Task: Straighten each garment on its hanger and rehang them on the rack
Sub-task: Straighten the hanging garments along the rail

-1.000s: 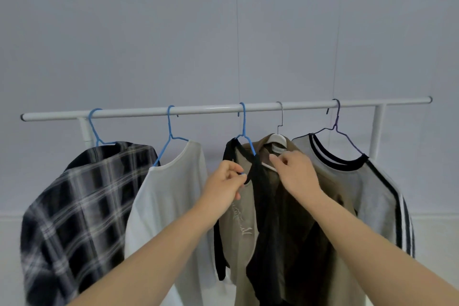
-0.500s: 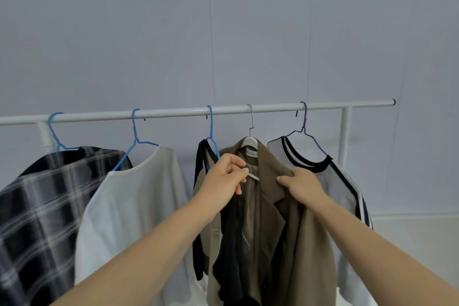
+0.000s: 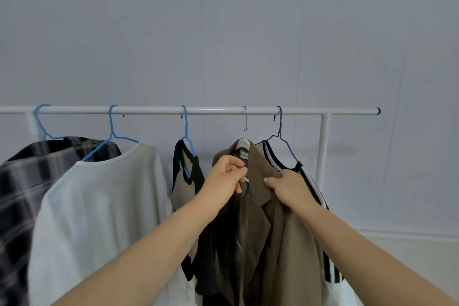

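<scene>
Brown blazer (image 3: 258, 208) hangs on a white hanger (image 3: 243, 143), fourth from left on the rack rail (image 3: 213, 110), between a black-trimmed top (image 3: 185, 181) and a striped tee (image 3: 310, 181). Left hand (image 3: 223, 179) grip pinches the left front edge; right hand (image 3: 288, 185) grip clenched on the lapel. Likely soft, fairly heavy, prone to slipping; best held at shoulders and collar

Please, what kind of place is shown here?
Probably a room at home, perhaps a laundry or dressing corner: a white clothes rack holding shirts and a brown jacket on hangers, before a plain wall.
</scene>
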